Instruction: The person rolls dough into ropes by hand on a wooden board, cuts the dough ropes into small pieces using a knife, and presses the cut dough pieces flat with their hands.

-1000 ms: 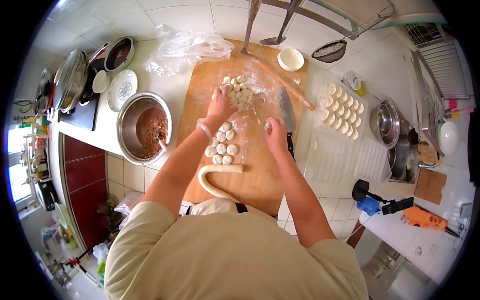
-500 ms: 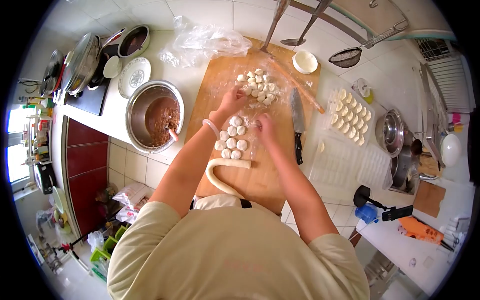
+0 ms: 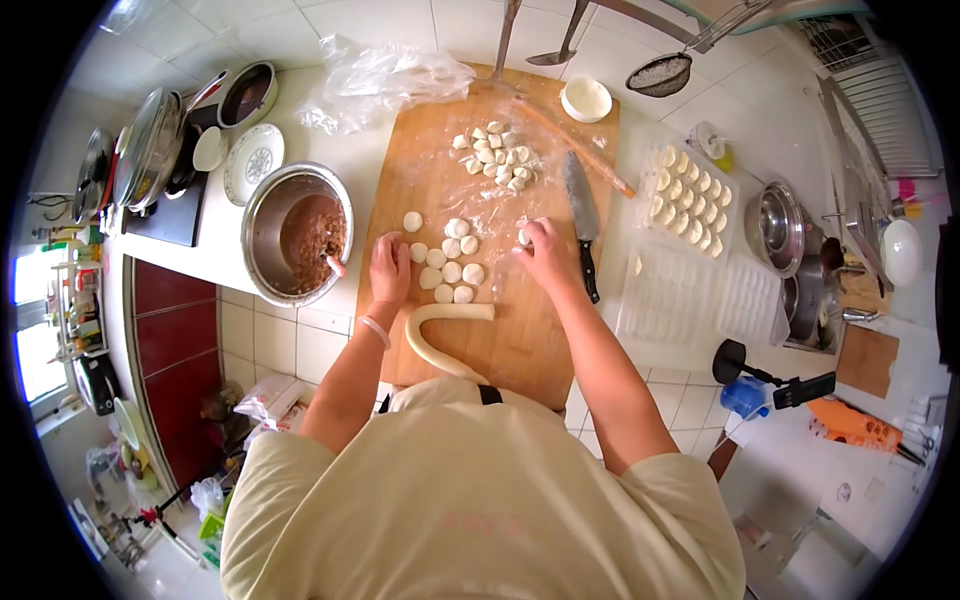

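Observation:
My right hand (image 3: pixel 550 258) is closed on a small white dough piece (image 3: pixel 524 237), low over the floured wooden board (image 3: pixel 530 350). At the board's left edge, my left hand (image 3: pixel 388 270) is curled with its fingers together; whatever lies beneath them is hidden. Between my hands sit several rounded dough balls (image 3: pixel 452 272), with a single dough ball (image 3: pixel 413 221) just above the left fingers. Toward the back, cut dough pieces (image 3: pixel 497 155) lie in a loose heap. A bent dough rope (image 3: pixel 425 340) rests near my body.
A knife (image 3: pixel 582 210) and a rolling pin (image 3: pixel 575 145) lie on the board's right side. To the left stands a metal pot (image 3: pixel 262 280) of brown filling. On the right are a tray of dumplings (image 3: pixel 690 205) and a white bowl (image 3: pixel 586 100).
My left hand has come back from the cut pieces to the board's left edge. The right hand holds a dough piece. One dough ball now lies apart at upper left. The view has shifted slightly.

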`<state>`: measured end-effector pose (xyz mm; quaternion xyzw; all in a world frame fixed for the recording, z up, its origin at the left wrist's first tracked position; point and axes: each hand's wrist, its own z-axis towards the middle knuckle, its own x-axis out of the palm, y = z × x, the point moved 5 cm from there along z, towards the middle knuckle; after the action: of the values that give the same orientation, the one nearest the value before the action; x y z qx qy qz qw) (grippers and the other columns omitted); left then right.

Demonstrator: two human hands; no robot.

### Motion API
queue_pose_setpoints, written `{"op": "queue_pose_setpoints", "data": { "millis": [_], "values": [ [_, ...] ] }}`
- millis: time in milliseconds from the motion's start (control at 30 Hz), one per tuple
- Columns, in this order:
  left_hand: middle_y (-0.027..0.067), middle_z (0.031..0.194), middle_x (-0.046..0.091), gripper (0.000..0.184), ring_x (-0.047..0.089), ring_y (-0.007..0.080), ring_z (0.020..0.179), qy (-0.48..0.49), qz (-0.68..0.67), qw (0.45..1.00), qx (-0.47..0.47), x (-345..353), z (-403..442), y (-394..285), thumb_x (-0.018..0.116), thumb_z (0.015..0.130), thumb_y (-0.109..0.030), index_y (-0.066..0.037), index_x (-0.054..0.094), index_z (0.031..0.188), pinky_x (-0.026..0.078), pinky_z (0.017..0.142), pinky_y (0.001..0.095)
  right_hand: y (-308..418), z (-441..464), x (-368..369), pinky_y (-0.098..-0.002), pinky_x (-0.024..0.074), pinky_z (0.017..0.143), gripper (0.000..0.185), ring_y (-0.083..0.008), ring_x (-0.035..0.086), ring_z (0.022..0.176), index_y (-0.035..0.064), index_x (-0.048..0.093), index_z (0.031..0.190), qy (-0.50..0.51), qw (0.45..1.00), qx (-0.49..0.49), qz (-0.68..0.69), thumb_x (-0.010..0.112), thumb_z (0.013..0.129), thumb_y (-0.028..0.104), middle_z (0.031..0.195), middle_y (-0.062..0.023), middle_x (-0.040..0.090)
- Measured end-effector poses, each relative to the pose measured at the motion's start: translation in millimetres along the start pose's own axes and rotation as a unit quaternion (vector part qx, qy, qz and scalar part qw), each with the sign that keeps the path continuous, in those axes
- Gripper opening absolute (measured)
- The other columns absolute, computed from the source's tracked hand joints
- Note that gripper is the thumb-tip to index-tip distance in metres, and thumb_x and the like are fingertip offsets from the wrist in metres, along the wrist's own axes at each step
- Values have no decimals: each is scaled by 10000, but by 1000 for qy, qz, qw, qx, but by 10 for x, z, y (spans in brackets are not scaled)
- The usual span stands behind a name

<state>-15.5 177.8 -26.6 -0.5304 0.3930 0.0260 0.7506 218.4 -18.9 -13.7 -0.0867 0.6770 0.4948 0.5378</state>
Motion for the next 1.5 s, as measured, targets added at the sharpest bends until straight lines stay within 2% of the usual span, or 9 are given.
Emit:
{"op": "queue_pose_setpoints", "data": {
  "millis": [300, 400, 667, 767, 867, 967, 1200, 1367, 1500],
  "values": [
    [166, 1060, 591, 258, 584, 365, 954, 53, 69, 996, 18, 84, -49, -40, 582, 941, -179, -52, 564, 1164, 486, 828, 443, -128, -73, -12, -407, 533, 820, 338, -323, 638, 963, 48, 665, 1074, 77, 995, 52, 45, 785, 765, 118, 1057, -136, 623],
    [163, 1021, 579, 262, 574, 360, 929, 22, 85, 994, 68, 62, -46, -42, 587, 935, -184, -53, 561, 1162, 483, 805, 449, -10, -68, -56, -429, 524, 833, 299, -363, 625, 959, 45, 666, 1012, -44, 998, 22, 35, 787, 750, 125, 1038, -164, 623],
    [205, 1062, 586, 289, 562, 383, 980, 64, 85, 991, 77, 138, -22, 94, 569, 949, -182, -8, 567, 1180, 460, 867, 462, 113, -3, 125, -523, 342, 1121, 532, -376, 432, 1352, 54, 550, 1348, 157, 970, 167, -77, 685, 851, 192, 1427, -222, 473],
    [208, 1078, 584, 310, 555, 386, 963, 39, 76, 991, 107, 136, -66, 52, 565, 955, -192, -6, 556, 1202, 460, 857, 458, 286, 128, 138, -534, 289, 1150, 539, -374, 369, 1398, 36, 505, 1385, 1, 983, 86, -160, 634, 901, 235, 1448, -248, 440],
    [206, 1076, 584, 315, 552, 381, 962, 44, 105, 987, 112, 138, -35, 92, 577, 945, -187, -14, 557, 1208, 448, 874, 465, 159, -24, 348, -521, 142, 1219, 670, -341, 184, 1507, 23, 357, 1503, -40, 995, 59, -74, 577, 946, 321, 1572, -223, 306],
    [201, 1063, 586, 309, 553, 377, 962, 105, 112, 987, 39, 126, -10, 63, 594, 933, -182, -21, 563, 1195, 446, 879, 468, 71, 48, 486, -523, 130, 1226, 701, -330, 171, 1517, 38, 341, 1518, -3, 984, 58, -167, 562, 949, 384, 1593, -192, 295],
    [173, 1044, 584, 299, 567, 375, 987, 25, 94, 994, 47, 65, -45, 6, 602, 923, -224, -67, 560, 1174, 466, 842, 468, 43, -252, 432, -473, 317, 1164, 604, -431, 388, 1382, 12, 428, 1439, -159, 982, 16, 103, 636, 891, 158, 1509, -205, 415],
    [179, 1037, 581, 292, 562, 384, 938, 34, 99, 993, 50, 72, -22, -41, 598, 926, -227, -66, 551, 1165, 464, 813, 464, 585, -220, 684, -500, 339, 1147, 592, -446, 407, 1358, 86, 466, 1428, 3, 985, -69, 155, 667, 878, 171, 1464, -241, 443],
    [175, 1033, 577, 300, 567, 382, 941, 55, 101, 993, 22, 62, -36, -8, 594, 929, -245, -64, 550, 1165, 467, 808, 465, 263, 617, 254, -519, 440, 978, 441, -411, 533, 1144, 95, 568, 1251, -117, 984, 127, -46, 704, 838, 162, 1163, -213, 586]
  ]
}}
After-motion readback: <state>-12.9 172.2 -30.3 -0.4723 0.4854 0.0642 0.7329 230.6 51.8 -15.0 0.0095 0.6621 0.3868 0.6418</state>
